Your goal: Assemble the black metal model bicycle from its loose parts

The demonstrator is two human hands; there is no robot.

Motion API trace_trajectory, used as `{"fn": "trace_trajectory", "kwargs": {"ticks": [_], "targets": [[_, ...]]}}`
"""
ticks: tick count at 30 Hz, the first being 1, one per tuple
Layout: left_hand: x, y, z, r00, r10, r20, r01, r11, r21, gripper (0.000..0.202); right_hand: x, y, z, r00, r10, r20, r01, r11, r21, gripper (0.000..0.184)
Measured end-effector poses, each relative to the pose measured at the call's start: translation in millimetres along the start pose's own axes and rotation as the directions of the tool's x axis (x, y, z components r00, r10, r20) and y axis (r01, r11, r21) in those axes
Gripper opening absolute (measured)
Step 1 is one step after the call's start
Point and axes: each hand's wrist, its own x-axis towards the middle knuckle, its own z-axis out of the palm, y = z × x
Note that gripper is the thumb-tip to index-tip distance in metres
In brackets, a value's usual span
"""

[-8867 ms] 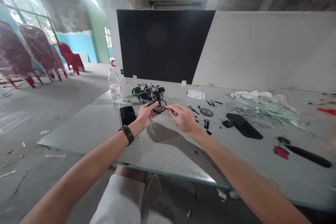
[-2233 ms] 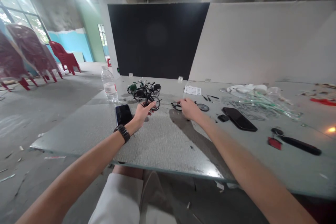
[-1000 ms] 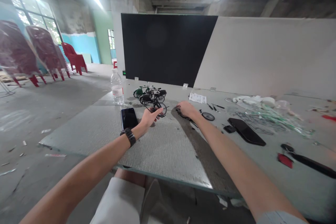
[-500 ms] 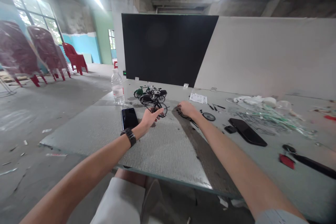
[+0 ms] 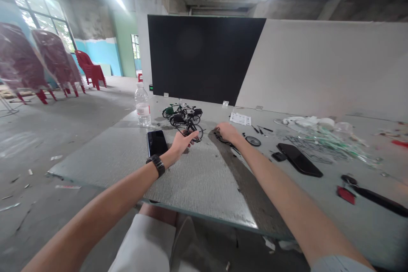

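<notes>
My left hand (image 5: 181, 142), a dark watch on its wrist, pinches the wheel of a small black model bicycle (image 5: 191, 128) that stands on the grey table (image 5: 197, 178). My right hand (image 5: 227, 132) rests to the right of it, fingers curled over small black parts (image 5: 223, 139) on the tabletop; what they grip is hidden. Two more model bicycles, a green one (image 5: 170, 111) and a black one (image 5: 191, 114), stand just behind. A loose black wheel (image 5: 253, 140) lies right of my right hand.
A black phone (image 5: 157, 143) lies left of my left hand, a water bottle (image 5: 142, 106) behind it. Another phone (image 5: 298, 160), plastic part frames (image 5: 321, 140), a paper sheet (image 5: 240, 118) and a red-and-black tool (image 5: 369, 195) lie to the right. Red chairs (image 5: 89, 70) stand far left.
Since nine seconds ago my right hand left the bicycle and went right to the loose parts. Over the last second both hands have barely moved.
</notes>
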Motion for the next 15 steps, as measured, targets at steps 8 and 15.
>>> {"fn": "trace_trajectory", "kwargs": {"ticks": [8, 15], "targets": [[-0.1, -0.5, -0.7, 1.000, -0.006, 0.011, 0.006, 1.000, 0.010, 0.042, -0.2, 1.6, 0.6, 1.000, -0.003, -0.025, 0.003, 1.000, -0.005, 0.042], [-2.0, 2.3, 0.4, 1.000, -0.015, 0.010, 0.015, 1.000, 0.005, 0.041, 4.8, 4.6, 3.6, 1.000, -0.014, -0.011, 0.013, 1.000, -0.023, 0.041]]}}
